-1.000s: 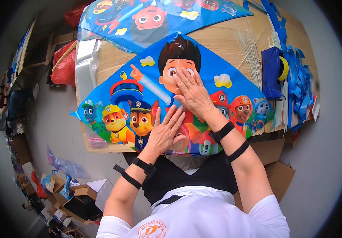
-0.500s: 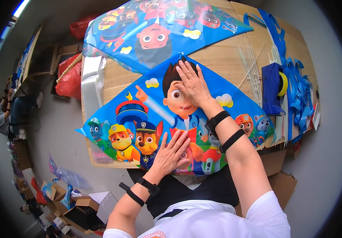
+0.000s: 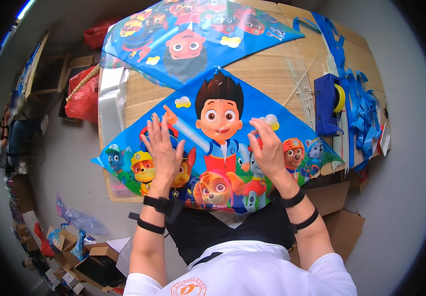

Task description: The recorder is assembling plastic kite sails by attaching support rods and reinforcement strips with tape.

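A blue diamond-shaped kite (image 3: pixel 220 158) with a cartoon child and several cartoon dogs printed on it lies spread at the near side of the table, its lower part reaching over the front edge. Over its left half is my left hand (image 3: pixel 165 154), fingers stretched out and holding nothing. My right hand (image 3: pixel 268 153) is over the right half, fingers slightly bent and apart, also without anything in it. Whether either palm touches the sheet I cannot tell. Beyond lies a stack of similar kites (image 3: pixel 198 39), turned the other way round and partly under clear plastic.
Thin white rods (image 3: pixel 299 81) lie right of the kite on the wooden table (image 3: pixel 267 64). A blue tape dispenser (image 3: pixel 325 106) with yellow tape stands beside blue ribbons (image 3: pixel 366 118). Clear plastic sleeves (image 3: pixel 112 96) line the left edge. Cardboard boxes (image 3: pixel 348 232) stand below right.
My right hand has come off the printed child's head and moved down to the right. My left hand has moved up and left from the kite's lower middle. The view has shifted slightly.
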### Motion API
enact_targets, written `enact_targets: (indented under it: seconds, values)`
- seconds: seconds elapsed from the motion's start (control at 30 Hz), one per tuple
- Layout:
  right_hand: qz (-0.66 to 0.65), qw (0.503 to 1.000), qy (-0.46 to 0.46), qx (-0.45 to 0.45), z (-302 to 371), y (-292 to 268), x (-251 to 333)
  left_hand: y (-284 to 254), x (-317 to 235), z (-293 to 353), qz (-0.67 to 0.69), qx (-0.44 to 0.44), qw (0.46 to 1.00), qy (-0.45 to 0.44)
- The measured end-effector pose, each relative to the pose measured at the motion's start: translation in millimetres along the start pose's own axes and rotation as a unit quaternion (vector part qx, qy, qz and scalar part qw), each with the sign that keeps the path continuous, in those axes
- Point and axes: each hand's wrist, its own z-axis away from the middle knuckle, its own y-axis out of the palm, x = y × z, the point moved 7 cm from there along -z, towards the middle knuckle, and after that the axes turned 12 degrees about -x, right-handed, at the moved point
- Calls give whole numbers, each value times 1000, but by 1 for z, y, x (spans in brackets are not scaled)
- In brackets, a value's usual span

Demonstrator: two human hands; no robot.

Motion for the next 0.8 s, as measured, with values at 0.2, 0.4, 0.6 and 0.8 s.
enact_targets:
  seconds: [0.2,0.4,0.6,0.8]
  values:
    - [2,992,-13,125,132,-30,13,-42,94,-53,-225,131,965,-14]
    - [-8,990,-41,138,142,-31,37,-51,128,-45,-269,206,941,6]
    - [-34,976,-148,156,142,-14,92,-72,164,-20,-361,91,926,-56]
    - [-9,976,-93,198,169,-29,63,-98,241,33,-134,55,844,-516]
